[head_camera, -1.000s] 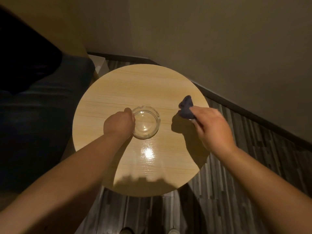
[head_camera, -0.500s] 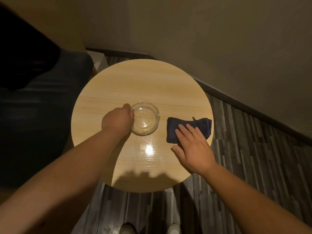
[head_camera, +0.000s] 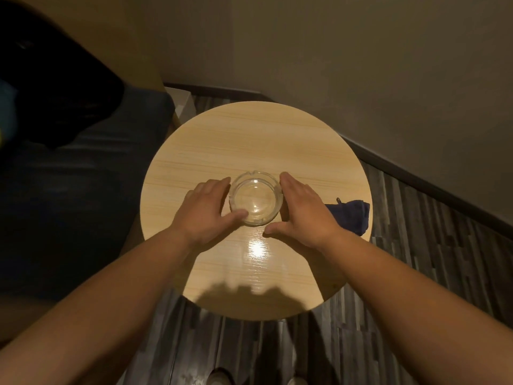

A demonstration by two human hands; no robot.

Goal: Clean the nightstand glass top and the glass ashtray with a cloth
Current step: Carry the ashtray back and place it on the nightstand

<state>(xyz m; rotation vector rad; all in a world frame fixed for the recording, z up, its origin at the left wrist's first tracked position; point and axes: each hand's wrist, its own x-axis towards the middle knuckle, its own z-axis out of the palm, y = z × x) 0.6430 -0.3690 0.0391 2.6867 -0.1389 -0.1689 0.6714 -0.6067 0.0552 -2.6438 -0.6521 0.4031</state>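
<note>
On the glossy round nightstand top [head_camera: 249, 140], left hand [head_camera: 204, 211] and right hand [head_camera: 304, 211] cup the clear ashtray [head_camera: 256, 198], grip loose.

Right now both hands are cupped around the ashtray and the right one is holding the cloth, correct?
Not quite. In the head view the right hand is empty; the cloth lies on the table near its right edge, behind that hand. Both it and the left hand are cupped around the ashtray.
</note>
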